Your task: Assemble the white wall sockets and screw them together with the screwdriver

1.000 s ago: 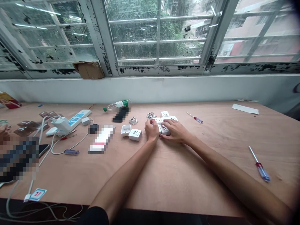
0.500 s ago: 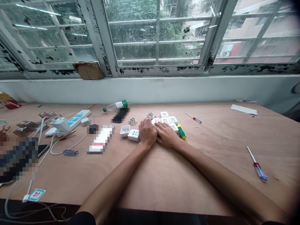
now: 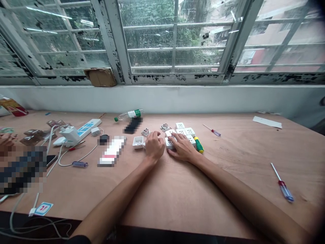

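Closed sockets [image 3: 189, 131] are grouped beneath the spread right hand [image 3: 183, 147]; one box [image 3: 138, 147] is uncovered (left hand [image 3: 154, 146]: grasp cannot be told).

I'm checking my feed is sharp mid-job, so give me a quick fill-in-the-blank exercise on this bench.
1. The right hand lies over a group of sockets coloured ____.
2. The tool handle beside the sockets is green and ____.
3. The bottle near the wall lies on its ____.

Missing words: white; yellow; side.
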A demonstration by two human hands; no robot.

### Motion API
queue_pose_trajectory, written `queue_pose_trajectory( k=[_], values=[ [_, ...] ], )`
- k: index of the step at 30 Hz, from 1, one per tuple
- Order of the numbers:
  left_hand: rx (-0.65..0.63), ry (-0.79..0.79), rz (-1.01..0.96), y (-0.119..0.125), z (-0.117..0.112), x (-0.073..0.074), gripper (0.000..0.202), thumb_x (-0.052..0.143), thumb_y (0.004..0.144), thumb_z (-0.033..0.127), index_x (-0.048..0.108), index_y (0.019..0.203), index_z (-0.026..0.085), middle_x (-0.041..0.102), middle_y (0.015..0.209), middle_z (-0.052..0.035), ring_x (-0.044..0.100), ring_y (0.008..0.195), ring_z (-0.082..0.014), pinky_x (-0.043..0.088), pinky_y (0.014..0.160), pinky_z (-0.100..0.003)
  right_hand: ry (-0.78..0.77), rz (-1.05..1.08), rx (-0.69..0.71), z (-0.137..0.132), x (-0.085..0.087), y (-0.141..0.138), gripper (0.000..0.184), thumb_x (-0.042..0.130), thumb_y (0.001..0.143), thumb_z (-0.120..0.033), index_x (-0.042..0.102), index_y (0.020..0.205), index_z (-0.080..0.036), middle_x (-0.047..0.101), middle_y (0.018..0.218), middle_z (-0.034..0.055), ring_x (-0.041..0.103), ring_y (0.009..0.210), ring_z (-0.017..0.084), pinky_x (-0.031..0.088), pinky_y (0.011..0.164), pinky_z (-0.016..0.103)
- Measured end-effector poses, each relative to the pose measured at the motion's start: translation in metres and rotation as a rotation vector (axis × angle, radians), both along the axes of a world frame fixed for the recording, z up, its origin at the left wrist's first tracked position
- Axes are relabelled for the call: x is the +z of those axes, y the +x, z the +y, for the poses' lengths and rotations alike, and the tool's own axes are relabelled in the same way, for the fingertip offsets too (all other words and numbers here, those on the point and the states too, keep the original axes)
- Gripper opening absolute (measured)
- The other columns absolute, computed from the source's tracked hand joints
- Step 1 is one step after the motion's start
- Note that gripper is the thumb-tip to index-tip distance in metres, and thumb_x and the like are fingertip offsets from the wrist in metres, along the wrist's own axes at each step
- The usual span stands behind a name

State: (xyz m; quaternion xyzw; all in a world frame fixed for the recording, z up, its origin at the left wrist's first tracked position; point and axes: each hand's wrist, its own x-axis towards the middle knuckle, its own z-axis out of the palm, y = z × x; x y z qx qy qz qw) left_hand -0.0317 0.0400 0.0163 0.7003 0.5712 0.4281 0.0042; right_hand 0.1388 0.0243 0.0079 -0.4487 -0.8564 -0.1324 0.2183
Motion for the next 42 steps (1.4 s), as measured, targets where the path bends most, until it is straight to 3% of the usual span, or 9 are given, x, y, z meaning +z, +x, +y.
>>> queue_pose_trajectory(
  k=[6,14,22,26,31,35,42],
  values=[
    [-0.165,0.006,-0.359,0.016,0.013,0.000,0.019,0.043,0.083,0.010,0.059,0.089,0.018,0.068,0.090,-0.0068,0.063,0.086,-0.0207,0.050,0.080,-0.033,0.003,-0.020,0.061,0.011,-0.001,-0.003,0.067,0.056,0.086,-0.047,0.045,0.141,-0.010,0.043,0.148,0.0209,0.035,0.139,0.035,0.029,0.113,0.052],
    [-0.119,-0.041,-0.650,0.038,0.026,-0.001,0.015,0.046,0.080,0.012,0.060,0.078,0.019,0.066,0.078,-0.0027,0.062,0.075,-0.0177,0.049,0.075,-0.031,-0.018,-0.061,0.053,0.018,0.002,-0.005,0.055,0.053,0.085,-0.040,0.052,0.131,-0.010,0.056,0.131,0.0200,0.051,0.118,0.033,0.041,0.100,0.049],
    [-0.187,0.089,-0.494,0.044,0.025,-0.002,0.027,0.041,0.074,-0.001,0.058,0.077,0.020,0.065,0.082,-0.0035,0.062,0.081,-0.0180,0.050,0.079,-0.032,-0.004,-0.055,0.012,0.017,0.002,-0.004,0.048,0.053,0.083,-0.039,0.056,0.122,-0.011,0.059,0.126,0.0186,0.052,0.114,0.032,0.041,0.095,0.046],
    [-0.124,0.110,-0.437,0.039,0.026,-0.005,0.028,0.042,0.074,-0.001,0.059,0.080,0.020,0.065,0.087,-0.0051,0.061,0.088,-0.0207,0.049,0.086,-0.036,0.000,-0.063,-0.013,0.016,0.002,-0.005,0.045,0.052,0.084,-0.039,0.058,0.120,-0.011,0.059,0.126,0.0190,0.052,0.113,0.032,0.040,0.094,0.045],
    [0.000,0.033,-0.378,0.033,0.028,-0.020,0.030,0.043,0.072,-0.001,0.060,0.085,0.020,0.065,0.096,-0.0070,0.058,0.101,-0.0242,0.044,0.098,-0.041,-0.005,-0.087,-0.060,0.016,0.003,-0.005,0.043,0.053,0.082,-0.035,0.060,0.116,-0.011,0.059,0.126,0.0198,0.051,0.116,0.033,0.039,0.095,0.046],
    [-0.031,-0.017,-0.402,0.034,0.029,-0.025,0.030,0.043,0.072,-0.001,0.059,0.087,0.019,0.065,0.097,-0.0070,0.059,0.100,-0.0229,0.046,0.095,-0.038,-0.021,-0.078,-0.082,0.017,0.003,-0.001,0.044,0.054,0.081,-0.035,0.060,0.117,-0.010,0.058,0.127,0.0215,0.050,0.118,0.034,0.038,0.097,0.046],
    [-0.073,-0.111,-0.497,0.033,0.036,-0.019,0.025,0.048,0.073,0.002,0.058,0.089,0.018,0.066,0.094,-0.0062,0.063,0.091,-0.0202,0.050,0.089,-0.035,0.002,-0.032,-0.086,0.014,0.002,-0.003,0.042,0.053,0.082,-0.030,0.059,0.118,-0.011,0.059,0.126,0.0215,0.048,0.119,0.036,0.037,0.098,0.050]
  ],
)
